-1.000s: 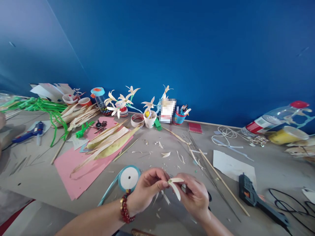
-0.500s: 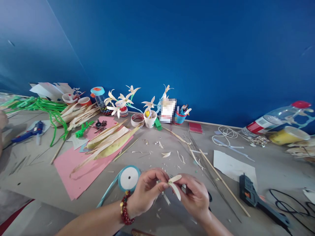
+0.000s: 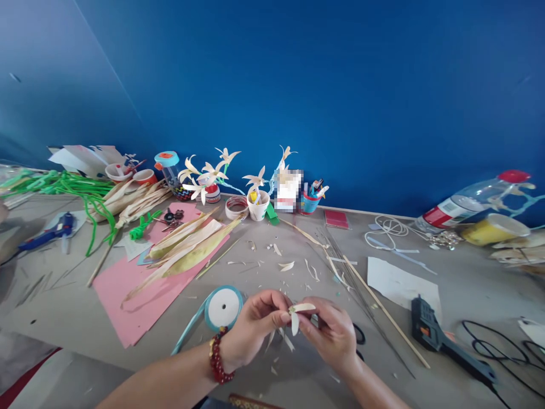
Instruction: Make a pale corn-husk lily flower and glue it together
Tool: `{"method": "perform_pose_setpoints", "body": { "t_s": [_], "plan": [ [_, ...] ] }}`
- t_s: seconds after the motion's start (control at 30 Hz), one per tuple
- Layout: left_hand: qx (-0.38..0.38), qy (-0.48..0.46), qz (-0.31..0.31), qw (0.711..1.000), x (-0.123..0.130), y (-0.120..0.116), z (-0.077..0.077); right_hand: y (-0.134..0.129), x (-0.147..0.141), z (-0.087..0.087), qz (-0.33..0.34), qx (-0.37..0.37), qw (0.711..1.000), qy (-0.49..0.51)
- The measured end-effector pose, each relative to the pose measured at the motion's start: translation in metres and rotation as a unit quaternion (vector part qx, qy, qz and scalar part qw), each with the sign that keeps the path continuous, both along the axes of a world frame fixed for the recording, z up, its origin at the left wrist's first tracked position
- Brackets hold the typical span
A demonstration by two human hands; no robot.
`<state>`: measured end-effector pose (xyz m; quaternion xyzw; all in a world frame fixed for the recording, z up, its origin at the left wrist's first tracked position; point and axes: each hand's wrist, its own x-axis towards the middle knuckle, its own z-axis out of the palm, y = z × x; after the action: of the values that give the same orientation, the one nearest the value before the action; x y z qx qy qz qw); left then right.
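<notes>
Near the bottom centre, my left hand (image 3: 254,329) pinches the base of a small cream flower piece (image 3: 295,322) between thumb and forefinger. Two pale petals spread from it, one pointing right and one pointing down. My right hand (image 3: 331,332) is closed beside the petals, its thumb and fingertips at their right side. Beyond my left hand lies a spool of light blue ribbon (image 3: 223,307), with its loose end trailing toward my left forearm. Cream husk scraps (image 3: 286,266) are scattered on the grey table past my hands.
Pink paper (image 3: 128,301) with dried husks (image 3: 187,250) lies left. A black glue gun (image 3: 447,341) and a wooden stick (image 3: 383,307) are right. Husk flowers (image 3: 210,173), a white cup (image 3: 258,205) and a pen cup (image 3: 310,203) stand along the blue wall.
The flower piece has turned in my fingers, so its lower petal now points more straight down. My right hand has shifted slightly left. The view has moved a little.
</notes>
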<state>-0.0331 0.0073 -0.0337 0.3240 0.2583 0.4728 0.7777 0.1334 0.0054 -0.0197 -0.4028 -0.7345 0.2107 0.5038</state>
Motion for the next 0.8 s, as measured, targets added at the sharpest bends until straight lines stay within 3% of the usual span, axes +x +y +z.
{"method": "perform_pose_setpoints", "body": {
  "t_s": [0.43, 0.63, 0.8],
  "plan": [
    [0.005, 0.019, -0.004, 1.000, 0.001, -0.001, -0.003, -0.003, 0.001, 0.001, 0.009, -0.017, 1.000, 0.010],
    [0.013, 0.050, 0.060, 0.997, 0.002, 0.001, -0.007, -0.007, -0.005, -0.001, -0.029, -0.055, 0.997, 0.056],
    [0.106, 0.135, 0.120, 0.978, 0.000, 0.002, -0.002, -0.008, -0.011, -0.005, -0.044, -0.083, 0.994, 0.057]
  ]
}}
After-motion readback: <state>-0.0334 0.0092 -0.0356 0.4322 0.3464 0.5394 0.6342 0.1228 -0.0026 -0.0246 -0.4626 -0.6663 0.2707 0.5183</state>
